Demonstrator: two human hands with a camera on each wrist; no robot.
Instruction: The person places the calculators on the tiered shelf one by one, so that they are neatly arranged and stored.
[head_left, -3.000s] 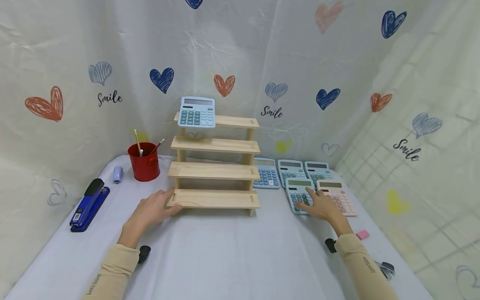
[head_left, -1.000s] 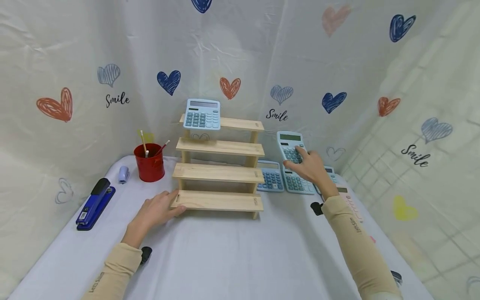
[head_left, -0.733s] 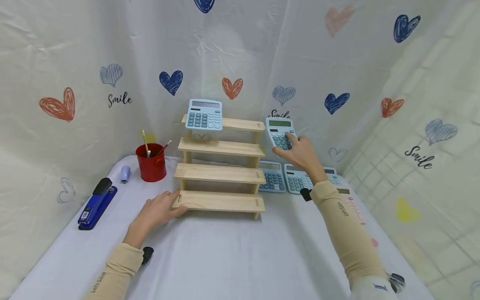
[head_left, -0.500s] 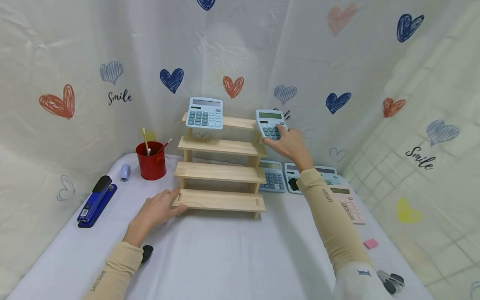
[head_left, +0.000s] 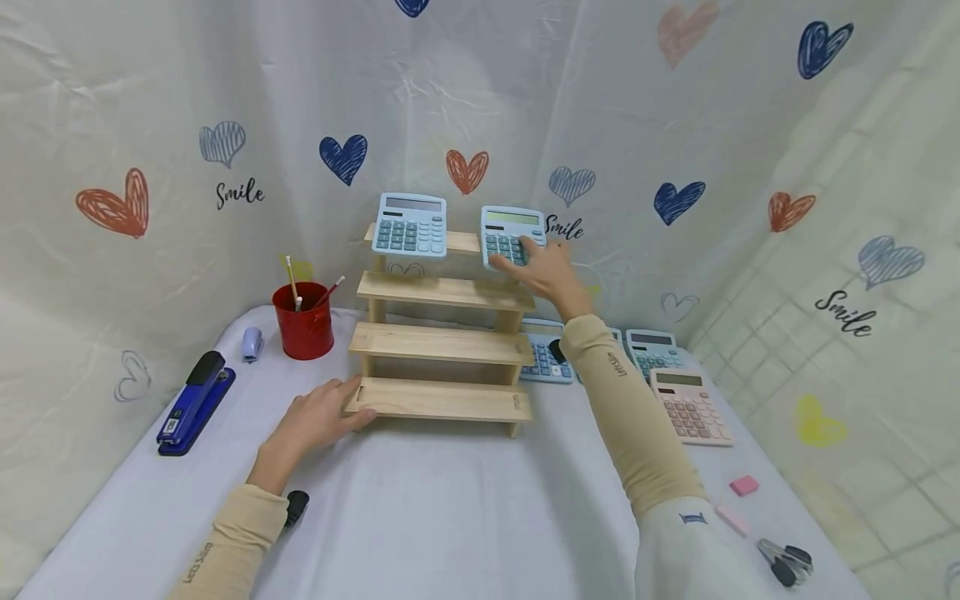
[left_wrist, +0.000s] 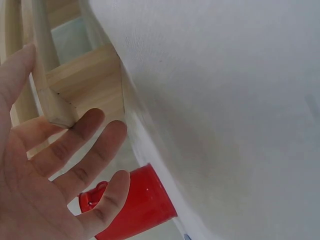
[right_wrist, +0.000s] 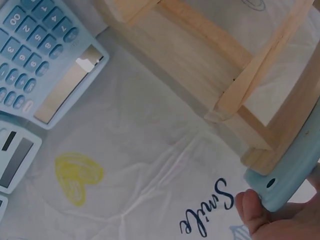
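Change: the right hand (head_left: 551, 271), which half a second ago held the teal-keyed light blue calculator (head_left: 512, 235) off the right end of the stepped rack, now has it over the top shelf's right end; the left hand has not moved.
Room: a cream sheet printed with hearts and "Smile" (head_left: 675, 108) hangs behind and to the right.
Worktop: white cloth-covered worktop (head_left: 450, 508) carries the four-step pale wooden rack (head_left: 442, 346).
Rack: a second light blue calculator (head_left: 410, 223) stands on the top shelf's left end.
Right of rack: more blue calculators (head_left: 651, 350) and a pink calculator (head_left: 690, 407) lie flat.
Left of rack: red metal pen pot (head_left: 303, 323), dark blue stapler (head_left: 193, 403).
Right grip: arm stretched up, fingers pinching the calculator's lower edge.
Left grip: fingers straight, resting against the bottom step's left end (left_wrist: 60, 112).
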